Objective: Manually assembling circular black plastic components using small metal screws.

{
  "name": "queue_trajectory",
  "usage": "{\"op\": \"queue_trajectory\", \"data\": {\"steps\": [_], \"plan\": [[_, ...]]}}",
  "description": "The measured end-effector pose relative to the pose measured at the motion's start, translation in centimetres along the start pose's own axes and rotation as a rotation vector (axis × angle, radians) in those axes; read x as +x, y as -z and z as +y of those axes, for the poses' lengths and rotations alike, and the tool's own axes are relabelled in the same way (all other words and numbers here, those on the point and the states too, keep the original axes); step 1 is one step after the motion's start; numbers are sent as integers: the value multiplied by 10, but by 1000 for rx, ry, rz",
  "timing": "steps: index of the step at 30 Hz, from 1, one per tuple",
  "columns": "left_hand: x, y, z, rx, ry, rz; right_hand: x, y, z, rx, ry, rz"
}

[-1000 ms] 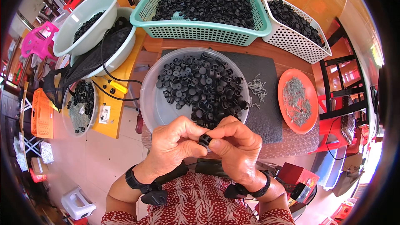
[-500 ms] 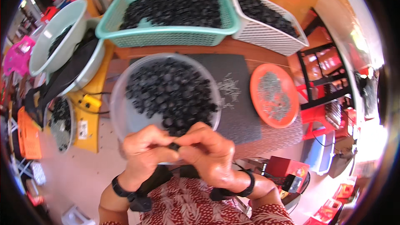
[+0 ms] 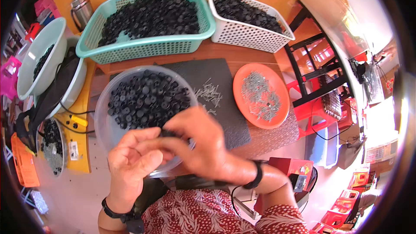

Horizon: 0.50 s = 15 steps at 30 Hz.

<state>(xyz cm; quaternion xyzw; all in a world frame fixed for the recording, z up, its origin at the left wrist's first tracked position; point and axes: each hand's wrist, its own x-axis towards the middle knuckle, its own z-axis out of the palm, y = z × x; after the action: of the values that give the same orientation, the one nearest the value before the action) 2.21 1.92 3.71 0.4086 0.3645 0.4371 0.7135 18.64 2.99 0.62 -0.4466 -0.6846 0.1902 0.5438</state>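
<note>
A clear round plastic tub (image 3: 102, 123) holds many small round black pieces (image 3: 149, 97), some with a hole in the middle. My left hand (image 3: 132, 154) is at the tub's near edge, its thumb apart from the fingers, with no piece visible in it. Smeared by motion, my right hand (image 3: 197, 143) passes over the tub's near right side and covers the left fingertips. Its own fingers are too blurred to show whether they hold anything. Thin metal pins (image 3: 209, 94) lie loose on a dark mat (image 3: 236, 121) right of the tub.
An orange-red plate (image 3: 281, 117) of metal pins sits at the right. Behind stand a green basket (image 3: 147, 45) and a white basket (image 3: 247, 39), both full of black pieces. Pale green basins (image 3: 28, 76) and a steel flask (image 3: 81, 11) are at the left.
Both hands were pinching a small black piece together at the tub's near rim. They have separated from that pinch; my right hand has swung over the left. The whole view has shifted.
</note>
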Motion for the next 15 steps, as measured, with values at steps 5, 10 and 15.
{"op": "queue_trajectory", "data": {"steps": [5, 10, 15], "plan": [[-10, 35, 4, 315, -243, 331, 75, 53, 29, -214, -213, 57], [-8, 67, 0, 468, -355, 359, 153, 161, 143, -594, -144, 161], [-3, 85, 4, 927, -472, 294, 163, 140, 130, -808, -77, 150]]}}
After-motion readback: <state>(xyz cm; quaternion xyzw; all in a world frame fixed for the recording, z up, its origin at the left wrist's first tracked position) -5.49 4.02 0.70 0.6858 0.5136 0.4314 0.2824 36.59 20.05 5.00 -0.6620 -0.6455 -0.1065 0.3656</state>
